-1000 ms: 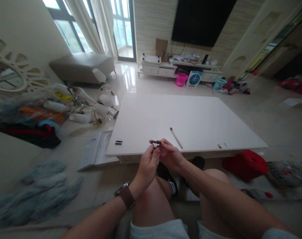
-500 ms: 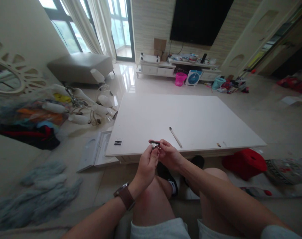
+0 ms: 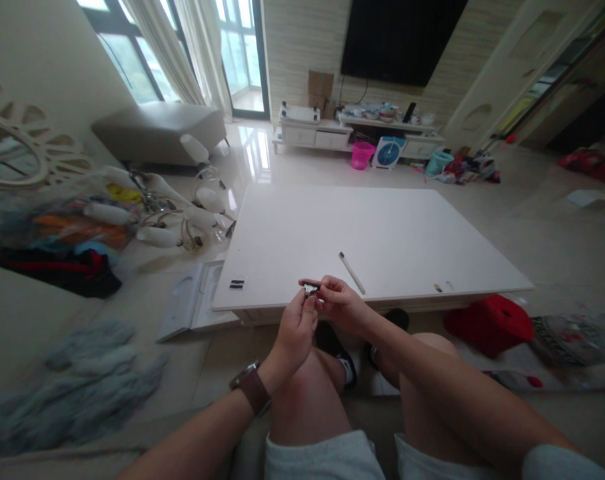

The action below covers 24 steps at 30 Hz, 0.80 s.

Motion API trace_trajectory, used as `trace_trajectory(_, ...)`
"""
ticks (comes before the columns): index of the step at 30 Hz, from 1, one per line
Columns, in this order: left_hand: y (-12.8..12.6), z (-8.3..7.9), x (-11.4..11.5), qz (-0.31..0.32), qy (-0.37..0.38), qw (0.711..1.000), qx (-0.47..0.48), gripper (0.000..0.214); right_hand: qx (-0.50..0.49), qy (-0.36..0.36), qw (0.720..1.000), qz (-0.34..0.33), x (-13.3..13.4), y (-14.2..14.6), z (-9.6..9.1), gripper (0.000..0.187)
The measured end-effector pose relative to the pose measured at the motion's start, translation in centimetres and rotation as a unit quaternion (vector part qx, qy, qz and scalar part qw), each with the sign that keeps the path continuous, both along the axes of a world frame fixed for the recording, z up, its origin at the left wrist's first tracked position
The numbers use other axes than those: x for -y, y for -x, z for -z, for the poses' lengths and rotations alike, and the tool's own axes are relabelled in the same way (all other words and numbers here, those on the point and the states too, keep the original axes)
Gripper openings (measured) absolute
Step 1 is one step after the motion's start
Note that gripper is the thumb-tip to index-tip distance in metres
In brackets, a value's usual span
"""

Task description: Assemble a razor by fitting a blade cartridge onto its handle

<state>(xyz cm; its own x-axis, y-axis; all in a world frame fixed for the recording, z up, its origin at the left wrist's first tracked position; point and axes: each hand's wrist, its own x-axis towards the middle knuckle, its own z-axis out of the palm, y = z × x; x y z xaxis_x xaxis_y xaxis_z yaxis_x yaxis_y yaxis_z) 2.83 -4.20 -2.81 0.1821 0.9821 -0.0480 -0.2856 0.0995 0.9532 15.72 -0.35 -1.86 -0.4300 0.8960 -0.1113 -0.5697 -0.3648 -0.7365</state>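
Close to the table's front edge, my left hand (image 3: 298,321) is closed around what looks like a razor (image 3: 310,290), with a small silver T-shaped head and a black bar across its top. Most of its handle is hidden in my fingers. My right hand (image 3: 340,303) is closed too, its thumb and fingertips pinching the right end of the black bar. Both hands meet at this small piece. Just beyond them a slim pale stick with a dark tip (image 3: 351,273) lies on the white table (image 3: 382,227). Two small black strips (image 3: 236,284) lie to the left.
Small bits (image 3: 438,288) lie near the table's front right. A red stool-like object (image 3: 490,327) stands beside that corner. An open white box (image 3: 197,300) and a lamp with white shades (image 3: 197,217) are on the left floor. My legs are below the hands.
The hands stay at the table edge, still holding the razor. The black bar shows slightly more clearly above the silver head. The view has shifted a little.
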Motion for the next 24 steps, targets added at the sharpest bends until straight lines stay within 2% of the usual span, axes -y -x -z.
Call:
trace_trajectory(6, 0.1, -0.1, -0.2, 0.005, 0.009, 1.000, 0.012, 0.041, -0.009, 0.000, 1.000, 0.015, 0.1, 0.1, 0.3, 0.018)
trace_trajectory(10, 0.0, -0.1, -0.3, 0.001, 0.015, 1.000, 0.014, 0.039, -0.016, 0.019, 0.999, 0.029, 0.4, 0.4, 0.4, 0.021)
trace_trajectory(18, -0.1, -1.0, -0.3, -0.003, 0.028, 0.999, 0.026, 0.041, -0.015, 0.009, 0.999, 0.026, 0.5, 0.6, 0.2, 0.014)
trace_trajectory(24, -0.1, -0.9, -0.3, 0.004, 0.026, 0.999, 0.022, 0.041, -0.021, 0.037, 0.999, 0.014, 0.7, 0.4, 0.0, 0.018)
